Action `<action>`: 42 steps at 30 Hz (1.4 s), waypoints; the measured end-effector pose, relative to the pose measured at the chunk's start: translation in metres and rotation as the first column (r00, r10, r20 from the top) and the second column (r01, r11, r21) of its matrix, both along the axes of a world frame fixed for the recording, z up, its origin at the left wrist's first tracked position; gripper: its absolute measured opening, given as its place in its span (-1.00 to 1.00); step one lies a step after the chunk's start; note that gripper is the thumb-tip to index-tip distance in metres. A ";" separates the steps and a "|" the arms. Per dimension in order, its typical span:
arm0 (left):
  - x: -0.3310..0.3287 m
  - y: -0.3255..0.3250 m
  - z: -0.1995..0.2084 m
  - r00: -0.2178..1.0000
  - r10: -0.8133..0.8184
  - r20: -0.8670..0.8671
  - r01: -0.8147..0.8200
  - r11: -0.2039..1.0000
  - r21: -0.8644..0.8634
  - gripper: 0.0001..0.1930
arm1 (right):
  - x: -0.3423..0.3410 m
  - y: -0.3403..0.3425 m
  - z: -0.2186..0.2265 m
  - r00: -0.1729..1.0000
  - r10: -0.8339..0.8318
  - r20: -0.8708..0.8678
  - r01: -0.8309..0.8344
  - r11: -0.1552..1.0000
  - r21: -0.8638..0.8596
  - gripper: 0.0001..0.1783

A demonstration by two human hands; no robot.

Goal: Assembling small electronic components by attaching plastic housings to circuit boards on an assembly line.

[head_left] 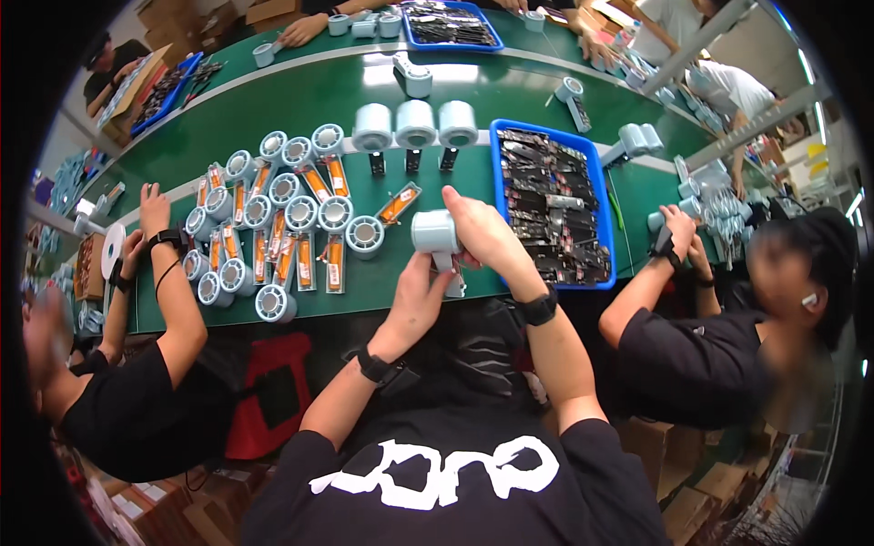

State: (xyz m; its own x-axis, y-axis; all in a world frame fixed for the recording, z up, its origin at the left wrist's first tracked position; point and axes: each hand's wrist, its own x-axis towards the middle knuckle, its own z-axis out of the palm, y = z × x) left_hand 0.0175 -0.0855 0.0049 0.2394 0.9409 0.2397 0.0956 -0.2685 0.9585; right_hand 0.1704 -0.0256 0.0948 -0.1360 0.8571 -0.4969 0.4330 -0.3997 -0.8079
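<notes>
Over the near edge of the green table I hold a light-blue handheld fan body (433, 231), its round head pointing left. My right hand (485, 235) is closed round the right side of the head, thumb up. Below, my left hand (421, 296) pinches the short handle part, which is partly hidden by the fingers. To the left lie several similar fan bodies (335, 213) with orange pieces showing in their open handles. Beyond my hands, a row of three fan bodies (415, 124) stands with dark strips under the heads.
Right of my hands, a blue tray (612, 246) holds many black parts. A loose handle shell with an orange piece (399, 204) lies left of my right hand. Co-workers sit on both sides, with one person's hands (675, 229) at the right. Another blue tray (496, 42) stands across the table.
</notes>
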 end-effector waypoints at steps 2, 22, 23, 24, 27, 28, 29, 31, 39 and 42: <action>-0.004 0.007 0.006 0.996 -0.076 0.038 0.081 0.987 -0.136 -0.67 | -0.002 -0.003 -0.014 0.976 -0.035 0.215 -0.053 0.918 0.392 -0.40; -0.032 0.020 -0.018 0.999 0.031 -0.027 -0.032 0.999 -0.028 -0.84 | 0.130 -0.036 -0.049 0.474 -0.496 0.728 -0.116 0.784 0.610 -0.64; -0.028 0.017 -0.024 1.000 0.007 -0.007 -0.007 1.000 -0.030 -0.83 | 0.134 -0.045 -0.053 0.510 -0.464 0.724 -0.100 0.804 0.586 -0.66; -0.029 0.022 -0.028 1.000 -0.010 -0.024 0.009 0.998 -0.061 -0.83 | 0.135 -0.042 -0.059 0.517 -0.501 0.694 -0.065 0.786 0.615 -0.69; -0.029 0.016 -0.020 0.997 -0.043 -0.061 0.036 0.993 -0.115 -0.84 | 0.140 -0.046 -0.052 0.525 -0.505 0.685 -0.027 0.795 0.606 -0.74; -0.033 0.016 -0.015 0.994 -0.067 -0.087 0.055 0.990 -0.132 -0.84 | 0.139 -0.041 -0.048 0.524 -0.482 0.702 -0.016 0.819 0.574 -0.75; -0.036 0.017 -0.012 0.990 -0.091 -0.112 0.074 0.986 -0.153 -0.84 | 0.139 -0.038 -0.045 0.522 -0.457 0.720 -0.006 0.842 0.539 -0.76; -0.039 0.019 -0.012 0.991 -0.071 -0.111 0.056 0.990 -0.131 -0.84 | 0.135 -0.035 -0.032 0.517 -0.492 0.700 -0.002 0.817 0.576 -0.76; -0.033 0.025 -0.044 0.997 -0.076 -0.013 0.077 0.991 0.111 -0.86 | 0.224 -0.035 -0.070 0.930 -0.367 -0.007 0.290 0.722 0.628 -0.58; -0.026 0.020 -0.024 0.995 -0.096 0.037 0.092 0.990 0.105 -0.83 | 0.175 -0.086 -0.039 0.892 -0.347 -0.289 0.451 0.650 0.612 -0.62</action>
State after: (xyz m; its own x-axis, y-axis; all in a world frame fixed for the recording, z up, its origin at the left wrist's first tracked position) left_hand -0.0086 -0.0655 -0.0195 0.3131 0.8844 0.3461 0.0254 -0.3721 0.9278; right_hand 0.3455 -0.1119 0.0563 0.2775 0.9401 0.1979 0.2263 0.1362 -0.9645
